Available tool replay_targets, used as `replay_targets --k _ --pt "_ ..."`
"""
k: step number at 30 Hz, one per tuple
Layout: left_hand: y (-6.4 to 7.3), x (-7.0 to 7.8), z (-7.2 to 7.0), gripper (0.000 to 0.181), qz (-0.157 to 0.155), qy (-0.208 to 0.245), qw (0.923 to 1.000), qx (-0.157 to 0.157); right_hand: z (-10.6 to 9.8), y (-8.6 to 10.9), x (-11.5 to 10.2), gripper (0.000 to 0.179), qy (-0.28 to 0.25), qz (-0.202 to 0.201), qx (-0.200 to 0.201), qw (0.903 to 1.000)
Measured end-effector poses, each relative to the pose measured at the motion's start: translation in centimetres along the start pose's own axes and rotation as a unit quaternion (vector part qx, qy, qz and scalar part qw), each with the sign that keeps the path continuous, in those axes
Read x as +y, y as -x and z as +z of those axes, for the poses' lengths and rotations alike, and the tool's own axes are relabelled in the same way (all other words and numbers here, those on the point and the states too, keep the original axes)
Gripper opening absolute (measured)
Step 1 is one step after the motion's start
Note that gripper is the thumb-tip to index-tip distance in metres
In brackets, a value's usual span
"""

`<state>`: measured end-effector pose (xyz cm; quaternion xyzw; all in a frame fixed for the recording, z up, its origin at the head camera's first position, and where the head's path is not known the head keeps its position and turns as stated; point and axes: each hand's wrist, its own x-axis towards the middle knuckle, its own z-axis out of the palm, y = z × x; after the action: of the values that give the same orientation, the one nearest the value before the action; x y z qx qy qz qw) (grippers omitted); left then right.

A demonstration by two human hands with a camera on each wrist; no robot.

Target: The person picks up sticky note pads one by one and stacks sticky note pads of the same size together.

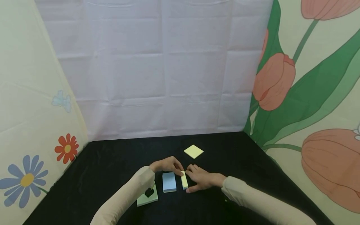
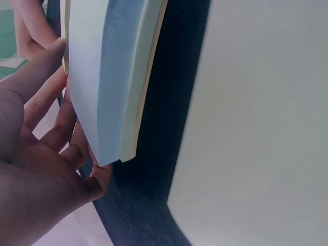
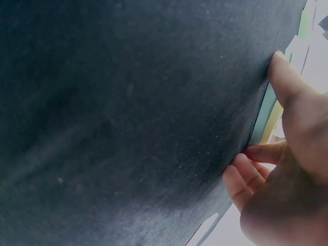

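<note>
A narrow yellow sticky-note pad [image 1: 184,181] lies on a blue one [image 3: 263,117] between the two hands. My left hand [image 1: 168,163] pinches the yellow pad by its far left end with thumb and fingertips. From the right, my right hand [image 1: 203,177] holds the narrow stack, thumb by the near corner and index finger by the far one. Left of it sits a wider blue sticky-note stack [image 1: 169,181], whose pale green lower layer [image 2: 134,102] shows in the left wrist view. Partly under the left forearm is a green pad [image 1: 150,200] with a dark shape on top.
Behind the hands, a square yellow note pad [image 1: 193,151] lies turned like a diamond. Black cloth [image 1: 126,156] covers the table. A white sheet [image 1: 163,68] hangs at the back, with flower-printed curtains [image 1: 309,103] on both sides.
</note>
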<state>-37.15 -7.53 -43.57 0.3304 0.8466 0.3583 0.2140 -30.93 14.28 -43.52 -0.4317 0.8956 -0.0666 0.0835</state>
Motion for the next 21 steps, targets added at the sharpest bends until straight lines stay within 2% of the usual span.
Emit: replay_targets --k 21 --pt "-0.07 -0.09 -0.01 0.013 0.0 0.002 0.9999 -0.013 0.03 -0.07 0.05 0.075 -0.004 0.013 -0.003 0.9999"
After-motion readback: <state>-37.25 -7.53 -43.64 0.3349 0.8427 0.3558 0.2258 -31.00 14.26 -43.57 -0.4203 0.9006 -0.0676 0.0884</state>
